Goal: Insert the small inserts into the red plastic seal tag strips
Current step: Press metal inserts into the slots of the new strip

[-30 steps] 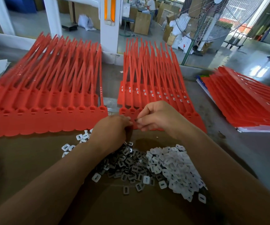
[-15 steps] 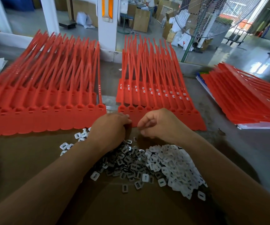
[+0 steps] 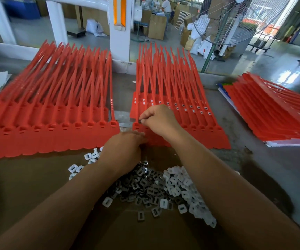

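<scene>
Right grip (image 3: 159, 121) pinches a dark insert (image 3: 141, 121) over the red strips (image 3: 190, 123). Left grip (image 3: 125, 150), just nearer us, touches their edge; we cannot tell its closure.

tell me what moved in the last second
The right hand moved away from the person, onto the middle red strips, now pinching a small insert. The left hand stayed at the strips' near edge; the insert pile is unchanged.
</scene>
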The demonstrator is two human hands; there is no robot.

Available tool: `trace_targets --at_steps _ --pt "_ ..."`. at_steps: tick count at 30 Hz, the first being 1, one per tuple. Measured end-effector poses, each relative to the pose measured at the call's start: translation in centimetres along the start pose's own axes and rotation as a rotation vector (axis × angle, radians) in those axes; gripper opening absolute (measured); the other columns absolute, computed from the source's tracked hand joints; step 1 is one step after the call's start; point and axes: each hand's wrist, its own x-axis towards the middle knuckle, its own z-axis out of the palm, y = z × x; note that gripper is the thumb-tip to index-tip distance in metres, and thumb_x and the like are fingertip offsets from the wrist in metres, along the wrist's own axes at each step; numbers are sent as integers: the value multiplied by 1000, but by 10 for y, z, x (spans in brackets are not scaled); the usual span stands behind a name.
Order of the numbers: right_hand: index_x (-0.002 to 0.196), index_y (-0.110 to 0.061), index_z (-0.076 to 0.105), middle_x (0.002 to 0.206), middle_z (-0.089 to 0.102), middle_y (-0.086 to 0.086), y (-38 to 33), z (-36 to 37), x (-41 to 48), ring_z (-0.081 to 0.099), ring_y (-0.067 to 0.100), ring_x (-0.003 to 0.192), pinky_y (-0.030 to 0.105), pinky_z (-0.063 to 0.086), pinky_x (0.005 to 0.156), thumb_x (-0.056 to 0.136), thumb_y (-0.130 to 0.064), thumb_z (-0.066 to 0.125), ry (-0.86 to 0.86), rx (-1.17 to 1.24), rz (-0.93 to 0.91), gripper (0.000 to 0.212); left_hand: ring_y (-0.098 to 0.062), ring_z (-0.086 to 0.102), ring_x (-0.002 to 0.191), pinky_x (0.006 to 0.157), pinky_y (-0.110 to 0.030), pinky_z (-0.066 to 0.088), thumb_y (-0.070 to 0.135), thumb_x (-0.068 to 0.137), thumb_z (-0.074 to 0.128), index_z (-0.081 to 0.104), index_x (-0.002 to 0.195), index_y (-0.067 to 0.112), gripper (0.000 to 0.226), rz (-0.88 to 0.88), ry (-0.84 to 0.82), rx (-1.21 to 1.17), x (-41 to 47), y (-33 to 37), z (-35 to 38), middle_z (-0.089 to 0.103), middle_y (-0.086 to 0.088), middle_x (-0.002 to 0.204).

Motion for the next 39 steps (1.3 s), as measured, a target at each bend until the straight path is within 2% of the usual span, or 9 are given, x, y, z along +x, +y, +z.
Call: trace_targets --at_steps 3,6,11,23,25,29,34,37,39 --pt "87 -11 74 92 72 5 1 9 5 58 7 77 16 41 68 78 -4 64 -8 68 68 15 -15 52 115 94 -33 44 3 78 43 62 116 24 47 4 -13 3 0 1 -1 56 6 128" --pt "85 -12 75 90 73 5 3 13 8 63 12 83 18 43 70 77 -3 63 -13 44 107 17 -17 54 110 88 -35 46 5 79 41 63 115 24 46 -6 -30 15 1 1 -1 58 6 125" --pt "84 -6 74 88 71 11 3 18 15 65 24 87 37 53 82 74 -9 64 -24 -40 175 14 -17 54 110 89 -35 46 5 80 42 63 114 23 44 -21 -30 25 0 1 -2 57 5 125" --pt "87 -10 72 89 71 7 2 20 25 65 22 87 36 53 83 66 -12 75 7 -13 280 21 -19 55 110 89 -37 45 2 78 42 65 111 18 43 -8 -29 13 -1 2 -2 59 2 122" --pt "84 -12 72 87 70 4 1 19 27 65 20 85 34 54 79 64 -14 75 -26 -53 291 21 -19 55 108 89 -37 46 2 78 43 65 110 18 43 -8 -20 6 -1 2 -2 60 2 122" --pt "60 -11 62 68 63 4 -4 19 26 63 22 68 26 48 56 59 -12 68 -1 -91 295 6 -19 56 106 86 -35 47 2 78 43 64 112 21 45 -15 -25 -1 0 2 -3 60 3 122" --pt "57 -11 58 60 58 3 -7 17 24 57 19 56 21 37 47 61 -12 67 -4 -68 295 10 -18 56 108 87 -34 47 2 78 43 62 115 23 47 -24 -16 -7 0 2 -3 58 5 124" --pt "70 -8 65 74 64 5 -11 11 22 60 19 70 26 47 58 69 -11 67 -80 -72 285 4 -18 57 107 89 -35 47 2 78 44 64 112 22 45 -11 -8 -24 1 1 -3 60 4 122" --pt "86 -8 71 87 67 3 -12 0 13 60 12 79 20 49 65 75 -7 67 -133 66 256 12 -19 58 106 89 -37 47 3 78 45 67 108 22 41 -3 2 -42 1 1 -4 63 3 118"
